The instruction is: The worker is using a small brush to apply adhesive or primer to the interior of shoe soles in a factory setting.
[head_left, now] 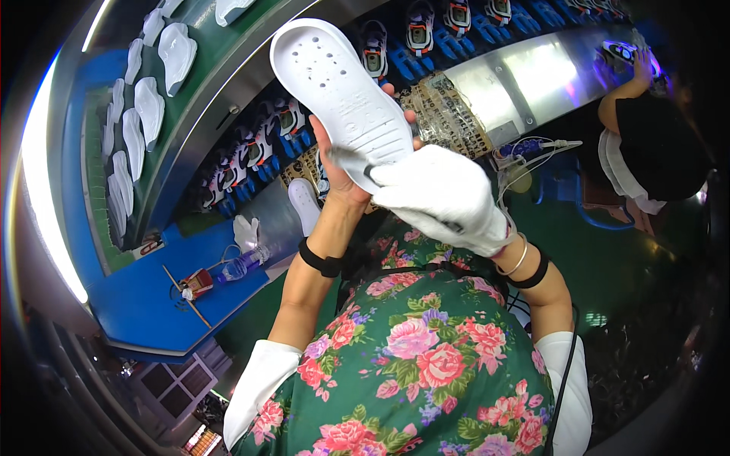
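A white shoe sole (346, 91) lies along my bare left hand (348, 187), its holed, ribbed face up. The thumb presses one edge and the fingertips curl round the other. My right hand (445, 197), in a white glove, is closed at the sole's lower end. From its fingers a small grey, shiny tool (353, 166) reaches over the sole towards my left thumb. It is blurred, so its exact kind does not show. The glove hides the end of the sole beneath it.
A conveyor (525, 83) runs behind, with half-made sneakers (420, 29) on blue holders. Pale soles (149, 106) lie on the green belt at left. A blue table (152, 304) bears a plastic bottle (242, 264). Another sole (304, 204) stands near my left wrist; a co-worker's arm (627, 91) is at right.
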### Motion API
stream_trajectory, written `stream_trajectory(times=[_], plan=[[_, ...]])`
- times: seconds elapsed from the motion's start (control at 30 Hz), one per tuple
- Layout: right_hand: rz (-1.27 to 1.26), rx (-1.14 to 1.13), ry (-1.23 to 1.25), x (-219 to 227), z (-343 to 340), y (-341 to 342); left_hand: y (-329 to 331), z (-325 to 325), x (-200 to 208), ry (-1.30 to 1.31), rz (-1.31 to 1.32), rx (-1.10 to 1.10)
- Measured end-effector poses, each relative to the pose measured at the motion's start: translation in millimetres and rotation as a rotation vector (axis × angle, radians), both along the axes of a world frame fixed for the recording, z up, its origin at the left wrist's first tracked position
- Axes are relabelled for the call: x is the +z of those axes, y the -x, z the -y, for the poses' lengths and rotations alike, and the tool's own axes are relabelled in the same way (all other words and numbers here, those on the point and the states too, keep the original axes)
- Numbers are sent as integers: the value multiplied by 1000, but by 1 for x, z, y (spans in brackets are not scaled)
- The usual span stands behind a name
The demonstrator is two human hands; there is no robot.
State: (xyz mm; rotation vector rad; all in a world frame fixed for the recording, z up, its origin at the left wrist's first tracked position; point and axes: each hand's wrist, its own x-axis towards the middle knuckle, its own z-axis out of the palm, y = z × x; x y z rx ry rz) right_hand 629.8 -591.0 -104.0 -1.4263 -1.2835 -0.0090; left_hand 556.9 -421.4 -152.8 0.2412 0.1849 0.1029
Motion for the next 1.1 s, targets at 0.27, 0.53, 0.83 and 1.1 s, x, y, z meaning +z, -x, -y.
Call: stream_trajectory(times=[0.27, 0.53, 0.83, 1.1], plan=[[81, -29, -1, -2, 1, 5, -5, -7, -2, 45, 41, -25], [18, 15, 32, -2, 12, -4, -7, -23, 1, -113, -36, -180], [-71, 49, 60, 3, 15, -4, -17, -35, 16, -221, 131, -354], [-759, 160, 28, 2, 20, -3, -27, -43, 5, -212, 221, -472]])
